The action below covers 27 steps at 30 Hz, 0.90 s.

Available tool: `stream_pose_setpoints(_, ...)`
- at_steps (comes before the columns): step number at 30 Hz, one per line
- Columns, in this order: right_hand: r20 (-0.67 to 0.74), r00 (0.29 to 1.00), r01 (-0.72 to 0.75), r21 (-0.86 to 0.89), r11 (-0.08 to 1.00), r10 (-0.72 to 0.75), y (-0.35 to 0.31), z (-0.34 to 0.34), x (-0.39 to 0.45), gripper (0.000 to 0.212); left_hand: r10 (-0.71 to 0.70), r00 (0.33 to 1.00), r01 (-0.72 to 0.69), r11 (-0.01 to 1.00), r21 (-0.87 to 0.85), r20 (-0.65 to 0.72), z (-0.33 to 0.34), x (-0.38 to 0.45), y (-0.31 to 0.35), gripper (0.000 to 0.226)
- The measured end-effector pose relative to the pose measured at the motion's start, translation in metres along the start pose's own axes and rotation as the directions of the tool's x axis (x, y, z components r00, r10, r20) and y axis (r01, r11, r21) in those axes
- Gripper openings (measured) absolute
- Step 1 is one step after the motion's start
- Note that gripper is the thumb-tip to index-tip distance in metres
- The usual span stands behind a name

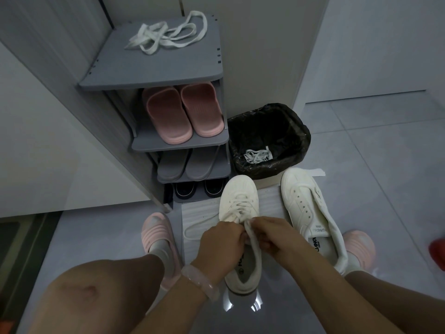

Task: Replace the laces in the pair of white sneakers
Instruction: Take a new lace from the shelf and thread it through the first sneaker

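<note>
Laced sneaker [240,203] at centre, toe pointing away, standing on a pale ribbed mat [199,213] on the floor; its lace [238,208] is already crossed through the eyelets, and both hands meet at the top of the tongue, which suggests tying or tightening of the ends. The left hand [220,242] and right hand [269,233] each have fingers curled in a pinch on the lace, one loose end trailing left across the mat [192,229]. The second sneaker [305,208] stands just to the right, eyelets mostly bare with lace only near the toe, presumably waiting its turn. Farther off, a bin lined with a black bag [267,131] holds a tangle of white laces [256,155], probably the discarded old ones, within easy reach of the work. A spare lace [168,34] lies on top of the grey shoe rack [154,68] at far left, likely kept ready for the second shoe. Pink slippers [183,112] occupy the shelf below.
</note>
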State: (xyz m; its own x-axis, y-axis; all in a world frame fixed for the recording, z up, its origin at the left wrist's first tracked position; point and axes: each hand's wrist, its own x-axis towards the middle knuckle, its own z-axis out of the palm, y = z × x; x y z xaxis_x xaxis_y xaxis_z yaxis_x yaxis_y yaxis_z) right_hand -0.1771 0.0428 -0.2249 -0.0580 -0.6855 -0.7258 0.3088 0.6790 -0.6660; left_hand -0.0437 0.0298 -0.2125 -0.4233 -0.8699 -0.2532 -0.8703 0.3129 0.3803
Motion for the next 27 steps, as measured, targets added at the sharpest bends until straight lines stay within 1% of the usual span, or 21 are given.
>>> stream_pose_setpoints(1, 0.064, 0.997, -0.052, 0.084, 0.995, 0.047, 0.0, -0.003, 0.001, 0.011, -0.006, 1.0, 0.006, 1.0, -0.025, -0.001, 0.0, 0.0, 0.0, 0.031)
stream_pose_setpoints(2, 0.12, 0.99, -0.092, 0.127, 0.988, 0.077, 0.0, -0.006, 0.001, 0.012, -0.013, 1.0, 0.013, 0.998, -0.063, -0.002, 0.0, 0.0, 0.0, 0.03)
stream_pose_setpoints(3, 0.158, 0.982, -0.122, 0.135, 0.983, 0.1, -0.001, -0.01, 0.001, 0.016, -0.023, 1.0, 0.023, 0.994, -0.111, -0.001, 0.0, 0.0, 0.0, 0.029)
stream_pose_setpoints(5, 0.186, 0.974, -0.156, 0.123, 0.98, 0.132, -0.004, -0.015, -0.001, 0.024, -0.048, 0.999, 0.047, 0.976, -0.213, 0.0, -0.001, 0.001, 0.0, 0.024)
stream_pose_setpoints(7, 0.167, 0.974, -0.167, 0.075, 0.983, 0.152, -0.005, -0.017, 0.0, 0.027, -0.063, 0.998, 0.057, 0.965, -0.256, -0.014, -0.003, 0.002, 0.001, 0.02)
stream_pose_setpoints(9, 0.107, 0.989, -0.095, -0.084, 0.992, 0.104, -0.003, -0.016, 0.0, 0.023, -0.064, 0.997, 0.054, 0.978, -0.2, -0.044, -0.005, 0.002, 0.002, 0.019)
stream_pose_setpoints(11, 0.059, 0.998, 0.031, -0.284, 0.958, -0.014, -0.003, -0.013, -0.004, 0.01, -0.046, 0.997, 0.041, 0.996, -0.078, -0.064, -0.005, 0.0, 0.004, 0.021)
stream_pose_setpoints(12, 0.059, 0.996, 0.081, -0.351, 0.933, -0.064, -0.004, -0.011, -0.007, 0.006, -0.03, 0.997, 0.029, 0.999, -0.025, -0.069, -0.005, -0.001, 0.004, 0.022)
stream_pose_setpoints(13, 0.091, 0.992, 0.121, -0.408, 0.905, -0.092, -0.006, -0.012, -0.01, 0.015, -0.019, 0.997, 0.02, 1.0, 0.01, -0.069, -0.005, -0.001, 0.004, 0.022)
stream_pose_setpoints(15, 0.188, 0.977, 0.184, -0.533, 0.826, -0.097, -0.01, -0.012, -0.014, 0.035, -0.001, 0.998, 0.004, 0.999, 0.046, -0.067, -0.005, 0.0, 0.004, 0.022)
stream_pose_setpoints(17, 0.226, 0.963, 0.263, -0.671, 0.693, -0.147, -0.008, -0.011, -0.014, 0.047, 0.045, 0.997, -0.04, 0.995, 0.093, -0.059, -0.007, 0.001, 0.005, 0.022)
stream_pose_setpoints(18, 0.22, 0.957, 0.29, -0.709, 0.643, -0.189, -0.006, -0.01, -0.012, 0.049, 0.078, 0.996, -0.073, 0.99, 0.122, -0.044, -0.009, 0.001, 0.005, 0.022)
stream_pose_setpoints(19, 0.201, 0.955, 0.296, -0.723, 0.624, -0.22, -0.003, -0.009, -0.011, 0.05, 0.111, 0.994, -0.108, 0.982, 0.152, -0.016, -0.012, 0.0, 0.005, 0.022)
stream_pose_setpoints(21, 0.166, 0.959, 0.278, -0.711, 0.646, -0.229, 0.001, -0.006, -0.008, 0.05, 0.172, 0.983, -0.181, 0.964, 0.192, 0.065, -0.021, -0.001, 0.003, 0.021)
stream_pose_setpoints(23, 0.144, 0.966, 0.254, -0.698, 0.669, -0.217, 0.001, -0.003, -0.008, 0.049, 0.229, 0.964, -0.252, 0.95, 0.185, 0.137, -0.031, -0.001, 0.0, 0.018)
stream_pose_setpoints(25, 0.145, 0.964, 0.258, -0.693, 0.673, -0.221, 0.0, -0.003, -0.008, 0.05, 0.254, 0.953, -0.281, 0.944, 0.172, 0.166, -0.036, 0.0, -0.003, 0.017)
stream_pose_setpoints(27, 0.165, 0.956, 0.285, -0.705, 0.649, -0.241, -0.001, -0.003, -0.009, 0.053, 0.248, 0.955, -0.274, 0.947, 0.169, 0.162, -0.038, -0.001, -0.005, 0.016)
